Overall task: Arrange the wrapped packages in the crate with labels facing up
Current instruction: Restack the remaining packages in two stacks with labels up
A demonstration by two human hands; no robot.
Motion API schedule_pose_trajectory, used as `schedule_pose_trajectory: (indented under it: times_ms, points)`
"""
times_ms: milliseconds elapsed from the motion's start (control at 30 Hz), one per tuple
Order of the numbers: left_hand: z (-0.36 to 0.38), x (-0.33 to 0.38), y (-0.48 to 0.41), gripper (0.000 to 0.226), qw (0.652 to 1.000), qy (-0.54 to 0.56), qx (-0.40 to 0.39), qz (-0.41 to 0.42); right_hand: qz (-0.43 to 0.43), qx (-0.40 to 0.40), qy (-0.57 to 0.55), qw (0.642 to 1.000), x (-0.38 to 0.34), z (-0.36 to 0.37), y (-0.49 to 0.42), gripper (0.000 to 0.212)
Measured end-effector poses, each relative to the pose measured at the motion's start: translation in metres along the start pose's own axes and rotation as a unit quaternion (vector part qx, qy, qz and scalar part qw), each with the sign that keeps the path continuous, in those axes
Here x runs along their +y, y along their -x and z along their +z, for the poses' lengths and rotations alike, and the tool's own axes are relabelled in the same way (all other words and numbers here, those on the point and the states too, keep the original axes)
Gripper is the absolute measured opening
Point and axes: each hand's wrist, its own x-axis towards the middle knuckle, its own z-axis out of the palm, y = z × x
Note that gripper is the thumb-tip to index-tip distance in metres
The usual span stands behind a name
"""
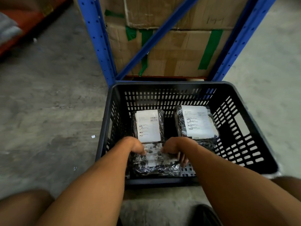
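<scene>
Reaching down into a black perforated crate (254, 121) that sits on the concrete floor (48, 103), both bare forearms extend from the bottom of the view toward a wrapped package (154, 162) lying in the crate's near left part. The left hand (136, 146) presses on the package's left upper edge with its fingers curled down over the wrap, and the right hand (175, 148) does the same on the right side, its fingers (183, 158) bent and spread against the shiny black film; both hands grip this package between them. Its white label (153, 154) faces up, though it is blurred and partly covered by the hands. Two more wrapped packages lie farther back on the crate floor, each with a white printed label facing up: the far left package (149, 126) sits just beyond the held one, touching or nearly touching it, and the far right package (196, 122) lies beside it with a dark gap between them, seemingly raised on another wrapped bundle below it. Behind the crate stands a blue metal rack (99, 46) with a diagonal brace, holding cardboard boxes (179, 51) patched with green tape. The person's knees show at the lower corners.
</scene>
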Motion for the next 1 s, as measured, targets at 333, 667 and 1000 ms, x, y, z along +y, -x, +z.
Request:
schedule_pose_trajectory:
  times_ms: [333, 667, 1000]
  points:
    - [-0.042, -0.013, 0.015, 0.052, 0.977, 0.208, -0.033, -0.018, 0.02, -0.042, -0.303, 0.952, 0.005, -0.034, 0.015, 0.053]
    - [-0.104, 0.013, 0.048, 0.047, 0.912, 0.391, 0.006, 0.126, -0.082, 0.058, -0.564, 0.82, 0.018, -0.085, 0.041, 0.098]
    - [-0.086, 0.01, 0.023, 0.033, 0.892, 0.424, 0.08, 0.136, -0.124, 0.084, -0.477, 0.866, 0.011, -0.078, 0.033, 0.039]
